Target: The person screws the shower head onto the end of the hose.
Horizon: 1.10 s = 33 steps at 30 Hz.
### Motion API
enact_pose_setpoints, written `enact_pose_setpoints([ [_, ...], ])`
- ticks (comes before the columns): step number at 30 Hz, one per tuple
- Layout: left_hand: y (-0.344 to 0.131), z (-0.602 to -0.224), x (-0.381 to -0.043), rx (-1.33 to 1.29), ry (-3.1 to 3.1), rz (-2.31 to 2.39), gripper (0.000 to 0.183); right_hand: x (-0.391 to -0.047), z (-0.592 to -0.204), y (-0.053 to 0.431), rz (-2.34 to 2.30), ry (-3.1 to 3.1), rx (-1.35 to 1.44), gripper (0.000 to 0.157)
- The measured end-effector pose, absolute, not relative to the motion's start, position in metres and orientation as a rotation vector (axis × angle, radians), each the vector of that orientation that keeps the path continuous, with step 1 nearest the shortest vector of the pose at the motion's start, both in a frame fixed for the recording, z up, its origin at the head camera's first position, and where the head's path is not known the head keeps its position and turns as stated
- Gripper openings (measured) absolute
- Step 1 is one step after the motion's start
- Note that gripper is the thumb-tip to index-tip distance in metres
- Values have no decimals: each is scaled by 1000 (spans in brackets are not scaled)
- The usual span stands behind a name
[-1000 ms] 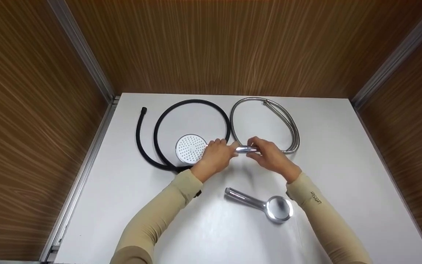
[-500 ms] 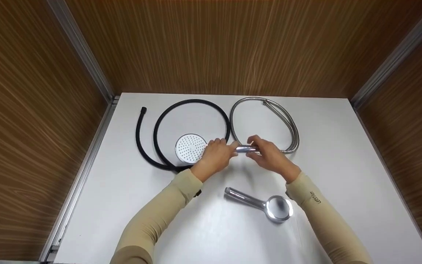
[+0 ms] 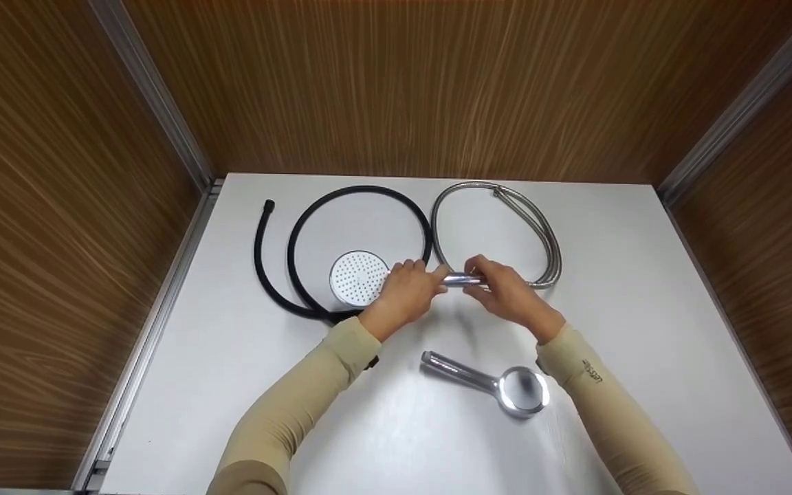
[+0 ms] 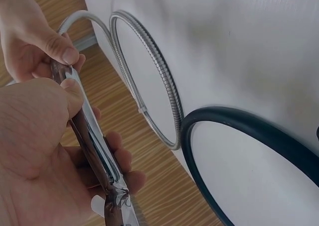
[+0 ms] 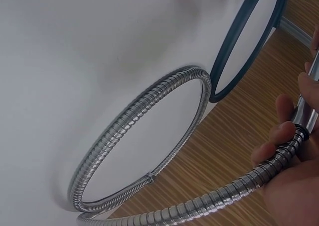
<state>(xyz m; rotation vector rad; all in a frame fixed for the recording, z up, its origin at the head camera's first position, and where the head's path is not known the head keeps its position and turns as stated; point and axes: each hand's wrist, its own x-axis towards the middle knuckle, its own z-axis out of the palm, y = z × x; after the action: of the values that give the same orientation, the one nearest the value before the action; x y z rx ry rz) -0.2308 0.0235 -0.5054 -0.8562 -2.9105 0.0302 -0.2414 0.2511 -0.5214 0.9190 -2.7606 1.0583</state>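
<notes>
My left hand grips the chrome handle of a shower head, whose round white face with small holes points up at the left. At the handle's other end, my right hand pinches the end of a ribbed metal shower hose. In the right wrist view the hose end meets the chrome handle in line, with fingers and thumb around the joint. The left wrist view shows the handle lying across the left palm, its far end between the right thumb and fingers. The rest of the hose lies coiled on the table.
A black hose lies looped on the white table, touching or close to the metal coil. A second, silver shower head lies nearer the front, below the hands. Wood-grain panels enclose the back and sides.
Both hands stay in nearly the same place on the shower head and hose. Only slight shifts of the right fingers at the joint show.
</notes>
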Motion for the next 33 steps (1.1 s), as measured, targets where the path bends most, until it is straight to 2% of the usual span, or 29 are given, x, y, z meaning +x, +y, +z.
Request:
enact_pose_setpoints([
  [10, 24, -505, -231, -858, -2927, 9, 33, -241, -521, 250, 1050, -2778, 900, 32],
  [26, 24, -503, -231, -846, -2985, -18, 33, -241, -520, 249, 1039, -2788, 880, 27],
  [33, 23, -504, -231, -859, -2940, -5, 32, -239, -519, 249, 1040, -2783, 877, 31],
])
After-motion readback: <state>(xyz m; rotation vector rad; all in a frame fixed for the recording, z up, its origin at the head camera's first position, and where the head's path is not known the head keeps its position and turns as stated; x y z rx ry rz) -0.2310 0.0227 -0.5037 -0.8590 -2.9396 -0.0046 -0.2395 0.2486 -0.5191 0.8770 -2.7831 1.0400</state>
